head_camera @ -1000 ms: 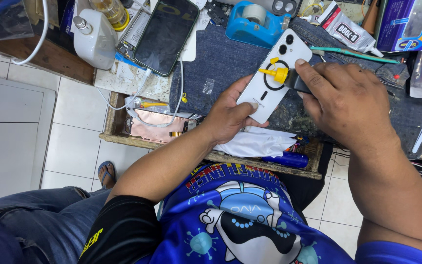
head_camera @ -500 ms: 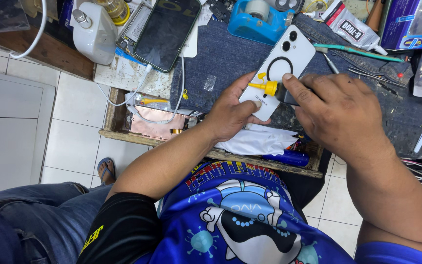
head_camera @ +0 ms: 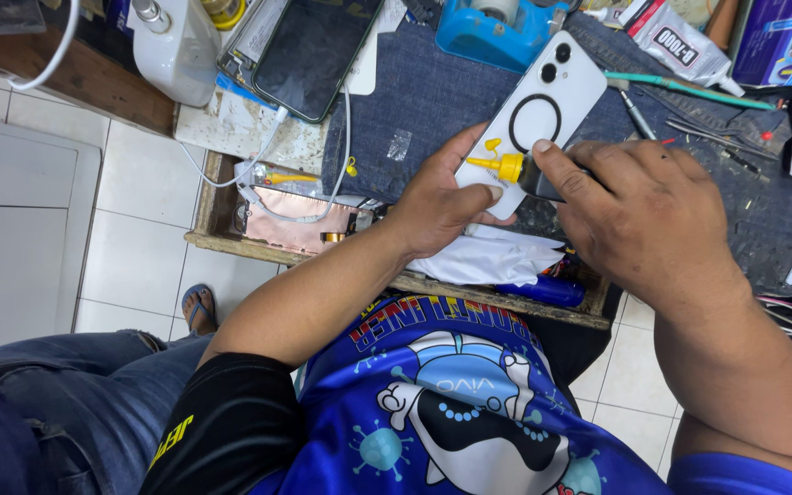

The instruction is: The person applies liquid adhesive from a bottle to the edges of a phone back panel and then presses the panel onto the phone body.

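— What are the hands doing at the bench?

— The left hand [head_camera: 437, 197] holds a white phone [head_camera: 533, 124], back side up, over a dark denim mat [head_camera: 433, 101]. Its fingers are wrapped around the phone's lower end, thumb pressed on the bottom corner. The phone lies tilted, its camera lenses at the far end.

— And the other hand?

— The right hand [head_camera: 639, 215] sits just right of the phone. Its fingers are closed around a small dark bottle with a yellow nozzle [head_camera: 504, 167], and the nozzle tip rests on the phone's back, below the ring marked there. Just above the nozzle, a small yellow cap-like piece [head_camera: 493, 144] lies on the phone.

— What else is near the phone?

— Left of the phone, at the mat's edge, lies a second phone with a dark screen [head_camera: 318, 50], facing up. Beyond the white phone stands a blue tape dispenser [head_camera: 492, 27]. To the right of the phone, thin metal tools [head_camera: 689, 128] lie on the mat, and farther off, a glue tube [head_camera: 676, 41]. Nearer than the phone, under the left wrist, lies a crumpled white cloth [head_camera: 488, 261].
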